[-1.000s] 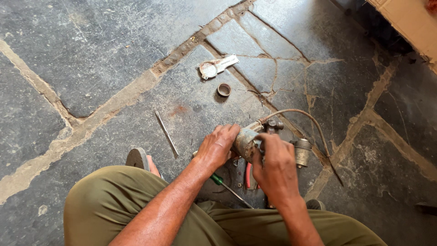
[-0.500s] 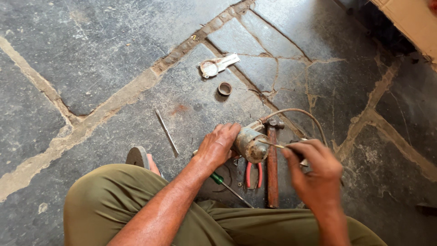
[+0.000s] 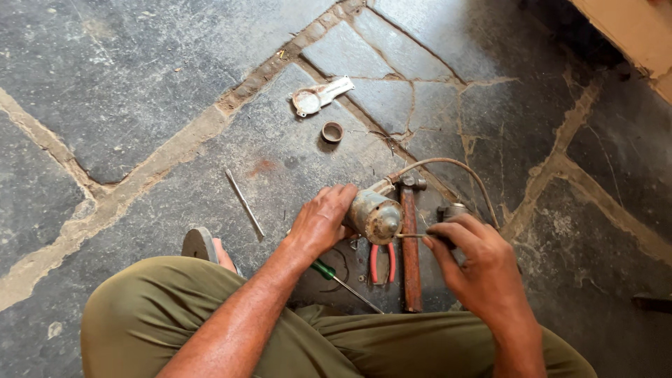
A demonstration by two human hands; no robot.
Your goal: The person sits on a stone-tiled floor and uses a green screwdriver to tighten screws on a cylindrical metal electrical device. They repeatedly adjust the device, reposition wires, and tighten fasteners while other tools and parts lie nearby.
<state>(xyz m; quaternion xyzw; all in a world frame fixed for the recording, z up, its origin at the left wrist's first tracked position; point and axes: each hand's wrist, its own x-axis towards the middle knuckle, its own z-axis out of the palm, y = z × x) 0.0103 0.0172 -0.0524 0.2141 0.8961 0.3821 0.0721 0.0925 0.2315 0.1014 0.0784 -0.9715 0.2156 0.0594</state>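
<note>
Nearest you, your knees in olive trousers frame the stone floor, with a sandal by your left leg. Between the knees lie a green-handled screwdriver, red-handled pliers and a rusty hammer. Your left hand wraps its fingers around the left side of a small, dirty motor, holding it just above the tools. Your right hand pinches a thin metal pin, its tip touching the motor's round end. A cable curves from the motor's far side. Farther left lies a thin rod; beyond it a small ring and a flat metal cover.
</note>
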